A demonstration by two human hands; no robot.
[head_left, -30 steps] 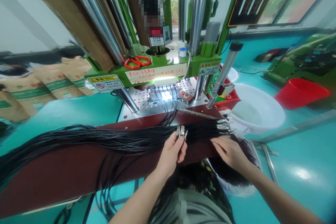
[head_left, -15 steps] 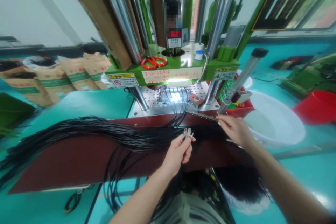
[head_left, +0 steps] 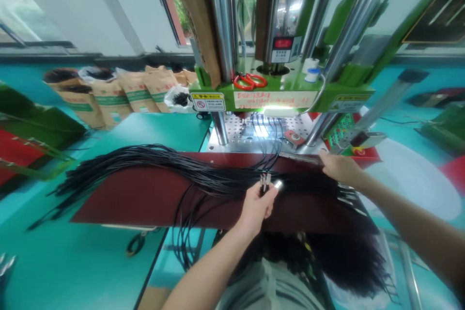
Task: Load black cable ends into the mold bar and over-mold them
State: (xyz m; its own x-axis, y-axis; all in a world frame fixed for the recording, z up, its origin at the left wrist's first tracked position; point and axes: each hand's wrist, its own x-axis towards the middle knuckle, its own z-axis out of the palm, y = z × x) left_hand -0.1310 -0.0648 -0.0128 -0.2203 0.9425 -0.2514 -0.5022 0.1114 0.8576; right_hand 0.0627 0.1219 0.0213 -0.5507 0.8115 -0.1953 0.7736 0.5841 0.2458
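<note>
In the head view, my left hand (head_left: 254,209) is closed around several black cables with metal plug ends (head_left: 268,183), which stick up above the fingers. One plug points off to the right. My right hand (head_left: 338,168) pinches the right end of a narrow metal strip (head_left: 301,158) that lies along the board's back edge, in front of the press. Beneath both hands runs a thick bundle of black cables (head_left: 181,167) across a dark red board (head_left: 127,203). Several cables (head_left: 268,147) lead from the bundle side into the lit press plate.
A green press (head_left: 337,94) stands ahead, with red-handled scissors (head_left: 250,81) and a blue-white spool (head_left: 312,75) on it. A reddish block (head_left: 294,138) sits on its perforated plate (head_left: 232,131). To the right is a control box (head_left: 339,131); paper sacks (head_left: 112,99) stand back left.
The view has turned left, so the press and board appear farther right. The plugs in my left hand have spread, one now tilting right. My right hand still holds the strip.
</note>
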